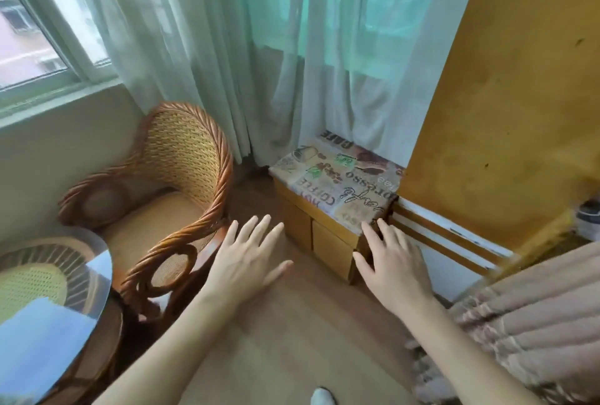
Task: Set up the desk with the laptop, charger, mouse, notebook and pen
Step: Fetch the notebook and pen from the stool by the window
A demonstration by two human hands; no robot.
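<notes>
I see both arms stretched forward over a pale wooden floor [292,339], palms down and empty. My left hand [250,258] floats with its fingers spread wide, above the floor just to the right of a wicker armchair [162,196], touching nothing that I can make out. My right hand [394,270] is likewise spread flat, and its fingertips [368,227] overlap the near right corner of a low wooden storage bench [324,242]; whether they actually touch the wood or only hover in front of it I cannot tell. The bench stands in the corner under the window and carries a cushion [337,180] printed with coffee words and cups. Sheer pale green curtains [259,47] hang down behind it, their hem resting on the back of the cushion. To the right rises a mustard yellow wall [503,96] with a white and wood skirting strip [448,235] running along its foot. At the lower right a pinkish ribbed fabric [526,317], blurred, fills the corner. At the lower left sits a round glass-topped rattan table [65,300], just beside the armchair. A window [32,31] with a green frame shows at the upper left. A white-socked toe [322,396] peeks in at the bottom edge. Of the laptop, charger, mouse, notebook and pen I can find none in this view.
</notes>
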